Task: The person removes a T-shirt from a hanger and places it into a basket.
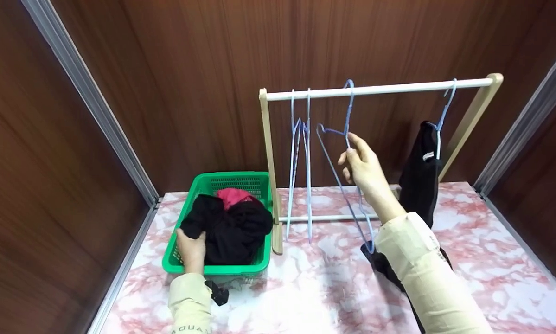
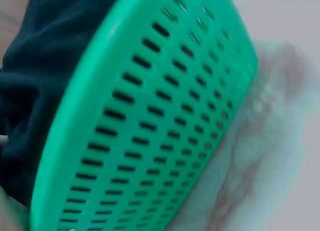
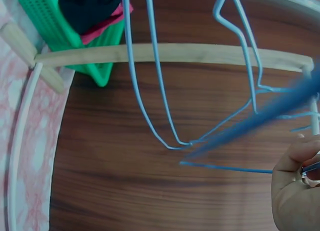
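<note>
My left hand reaches over the near left side of a green basket and grips the black clothing inside; its fingers are mostly hidden by the cloth. The left wrist view shows the dark fabric above the basket's rim. With thumb and forefinger, my right hand pinches a blue wire hanger just below its neck. That hanger's hook sits over the white rail, and its frame is bare and turned at an angle. In the right wrist view, the hand appears at the right edge.
Two bare blue hangers hang at the left of the wooden rack. A black garment hangs from another hanger at its right end. Pink-red cloth lies among the black in the basket. Wood-grain panels enclose the marbled table.
</note>
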Tool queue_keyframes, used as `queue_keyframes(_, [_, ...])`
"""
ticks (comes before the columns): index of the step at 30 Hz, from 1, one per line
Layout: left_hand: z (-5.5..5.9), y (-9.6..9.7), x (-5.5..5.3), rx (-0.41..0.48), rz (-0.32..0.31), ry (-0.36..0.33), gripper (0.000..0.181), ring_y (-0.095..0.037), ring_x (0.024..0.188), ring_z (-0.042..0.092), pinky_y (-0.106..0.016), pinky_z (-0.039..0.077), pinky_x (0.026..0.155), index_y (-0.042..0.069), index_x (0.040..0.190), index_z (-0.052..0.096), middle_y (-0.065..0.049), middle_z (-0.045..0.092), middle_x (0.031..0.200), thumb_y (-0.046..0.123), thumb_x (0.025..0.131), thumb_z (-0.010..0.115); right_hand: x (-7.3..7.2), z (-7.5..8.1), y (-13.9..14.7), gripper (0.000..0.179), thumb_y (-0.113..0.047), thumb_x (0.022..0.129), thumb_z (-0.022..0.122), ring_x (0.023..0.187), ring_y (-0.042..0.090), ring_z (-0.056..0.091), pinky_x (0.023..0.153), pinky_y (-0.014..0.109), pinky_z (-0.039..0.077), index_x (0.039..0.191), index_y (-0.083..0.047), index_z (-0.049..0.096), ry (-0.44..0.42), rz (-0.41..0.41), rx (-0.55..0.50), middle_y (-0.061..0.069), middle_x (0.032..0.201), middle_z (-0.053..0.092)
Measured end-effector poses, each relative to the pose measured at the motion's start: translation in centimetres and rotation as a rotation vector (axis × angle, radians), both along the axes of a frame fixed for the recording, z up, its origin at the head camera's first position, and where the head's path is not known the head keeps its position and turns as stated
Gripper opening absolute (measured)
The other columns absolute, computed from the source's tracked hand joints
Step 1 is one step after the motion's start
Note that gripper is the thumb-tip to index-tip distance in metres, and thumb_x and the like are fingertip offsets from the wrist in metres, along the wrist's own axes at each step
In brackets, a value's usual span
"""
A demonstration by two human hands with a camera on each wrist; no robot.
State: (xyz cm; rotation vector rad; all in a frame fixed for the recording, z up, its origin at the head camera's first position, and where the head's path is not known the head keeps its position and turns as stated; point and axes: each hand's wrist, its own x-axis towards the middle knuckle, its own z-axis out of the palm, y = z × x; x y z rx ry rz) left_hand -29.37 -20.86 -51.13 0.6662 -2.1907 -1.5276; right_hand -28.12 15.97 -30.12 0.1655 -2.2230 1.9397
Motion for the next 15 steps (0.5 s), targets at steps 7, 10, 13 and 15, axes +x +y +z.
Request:
queue_keyframes(7, [0.0, -0.29, 0.31, -0.221, -0.032, -0.158, 0.06, -0.054, 0.122, 0.039, -0.057, 0.033, 0.105, -0.014, 0.128, 0.031, -0.037, 0.039, 0.131, 0.02, 0.089, 0.063, -0.43, -0.6, -0.32, 0.047, -0.011, 0.103, 0.028, 0.047, 0.001, 0.041, 0.049, 0.014, 0.036, 0.15, -0.005, 0.024, -0.013, 0.008, -0.001, -0.009, 0.072, 0.049])
queue_keyframes(10, [-0.03, -0.42, 0.4, -0.23, -0.013, -0.171, 0.071, -0.055, 0.123, 0.037, -0.057, 0.031, 0.107, -0.014, 0.135, 0.024, -0.038, 0.035, 0.135, 0.021, 0.089, 0.064, -0.53, -0.76, -0.43, 0.047, -0.01, 0.103, 0.028, 0.047, 0.001, 0.041, 0.049, 0.014, 0.036, 0.149, -0.004, 0.024, -0.013, 0.014, -0.011, -0.008, 0.072, 0.049])
queue_keyframes(13, [-0.15, -0.49, 0.44, -0.255, 0.017, -0.157, 0.075, -0.054, 0.123, 0.037, -0.057, 0.032, 0.106, -0.011, 0.138, 0.02, -0.037, 0.035, 0.135, 0.02, 0.087, 0.066, -0.62, -0.92, -0.59, 0.047, -0.01, 0.103, 0.027, 0.047, 0.002, 0.041, 0.049, 0.015, 0.036, 0.149, -0.003, 0.023, -0.016, 0.025, -0.016, -0.008, 0.073, 0.049])
queue_keyframes(15, [-0.32, -0.48, 0.47, -0.299, 0.039, -0.15, 0.072, -0.054, 0.12, 0.039, -0.058, 0.034, 0.103, -0.009, 0.136, 0.025, -0.036, 0.037, 0.132, 0.02, 0.086, 0.067, -0.64, -1.01, -0.7, 0.047, -0.01, 0.103, 0.027, 0.047, 0.002, 0.041, 0.048, 0.015, 0.035, 0.149, -0.003, 0.024, -0.019, 0.026, -0.014, -0.007, 0.073, 0.05])
